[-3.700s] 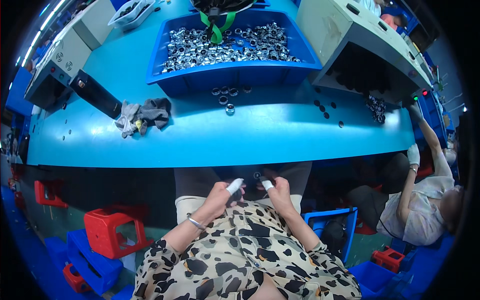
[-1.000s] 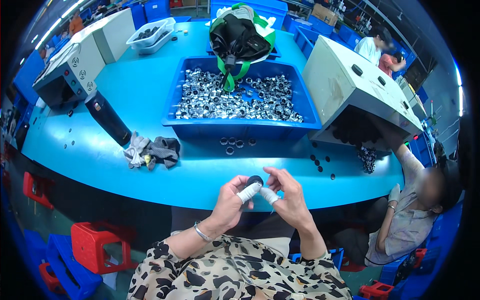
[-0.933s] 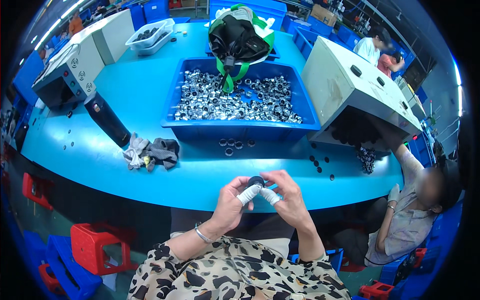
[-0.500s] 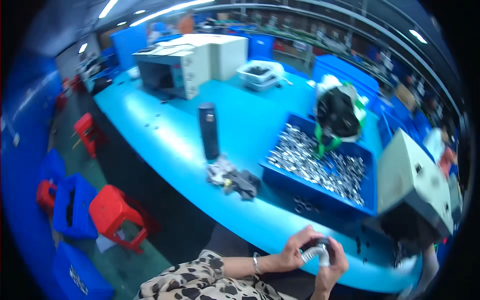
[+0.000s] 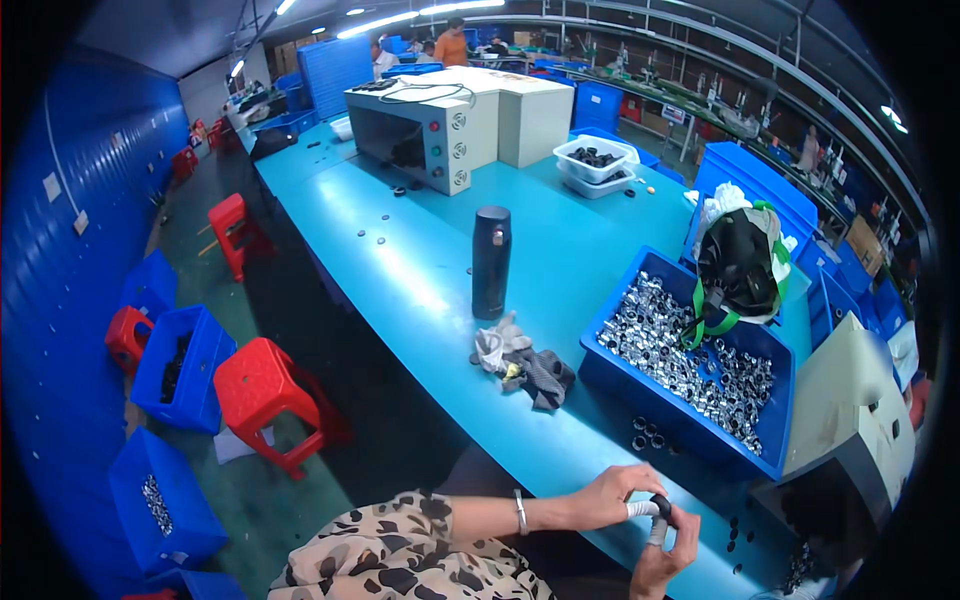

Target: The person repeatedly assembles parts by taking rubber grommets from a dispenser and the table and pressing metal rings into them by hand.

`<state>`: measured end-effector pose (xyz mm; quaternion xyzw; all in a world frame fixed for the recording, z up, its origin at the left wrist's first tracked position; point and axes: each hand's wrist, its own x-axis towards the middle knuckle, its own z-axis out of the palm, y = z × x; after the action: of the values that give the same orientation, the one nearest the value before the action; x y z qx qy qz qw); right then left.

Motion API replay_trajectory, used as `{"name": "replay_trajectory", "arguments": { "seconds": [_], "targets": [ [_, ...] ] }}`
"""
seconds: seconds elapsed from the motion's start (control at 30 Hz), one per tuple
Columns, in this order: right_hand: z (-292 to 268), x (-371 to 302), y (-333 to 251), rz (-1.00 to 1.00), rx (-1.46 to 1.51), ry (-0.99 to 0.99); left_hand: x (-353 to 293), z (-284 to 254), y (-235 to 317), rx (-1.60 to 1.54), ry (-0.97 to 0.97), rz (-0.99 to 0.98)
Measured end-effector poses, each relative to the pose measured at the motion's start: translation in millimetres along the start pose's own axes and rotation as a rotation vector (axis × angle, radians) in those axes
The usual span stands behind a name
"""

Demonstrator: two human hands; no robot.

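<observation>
My left hand (image 5: 602,499) and my right hand (image 5: 674,552) meet above the near edge of the turquoise table (image 5: 430,370). Their fingertips pinch a small black ring (image 5: 661,506) between them, one hand on either side. White tape wraps fingers of both hands, and the fingers cover part of the ring. Beyond them, a few loose rings (image 5: 648,434) lie in front of a blue bin (image 5: 685,430) holding many shiny metal rings (image 5: 668,335). Several small black rings (image 5: 734,534) rest on the table right of my right hand.
A dark bottle (image 5: 491,265) stands behind crumpled gloves (image 5: 530,370). A black bag (image 5: 738,262) with green straps sits over the bin's far side. At right is a beige machine (image 5: 835,420); farther back are an oven-like box (image 5: 415,140) and white tubs (image 5: 594,170). Red stools (image 5: 262,385) stand left.
The view has swung left, so the table and bins appear farther right, and the picture is sharper. Both hands stay together on the black ring, which now shows more clearly between the fingertips.
</observation>
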<state>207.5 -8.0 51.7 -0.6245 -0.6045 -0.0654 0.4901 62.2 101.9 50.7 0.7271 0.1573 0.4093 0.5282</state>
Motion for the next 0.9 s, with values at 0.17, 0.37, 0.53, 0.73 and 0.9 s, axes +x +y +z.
{"name": "replay_trajectory", "arguments": {
  "seconds": [0.17, 0.37, 0.53, 0.73, 0.9],
  "targets": [
    [-8, 30, 10, -0.29, -0.227, -0.293, 20, -11, -21, 0.428, -0.218, 0.026],
    [-21, 35, 18, 0.085, 0.099, -0.446, 28, -20, -23, 0.518, -0.325, 0.062],
    [-23, 39, 31, 0.282, 0.104, -0.584, 35, -14, -21, 0.453, -0.388, -0.008],
    [-22, 64, 36, 0.094, -0.056, -0.806, 40, -18, -26, 0.407, -0.461, -0.028],
    [-20, 77, 40, 0.009, -0.129, -0.909, 48, -19, -25, 0.331, -0.527, -0.111]
  ]
}}
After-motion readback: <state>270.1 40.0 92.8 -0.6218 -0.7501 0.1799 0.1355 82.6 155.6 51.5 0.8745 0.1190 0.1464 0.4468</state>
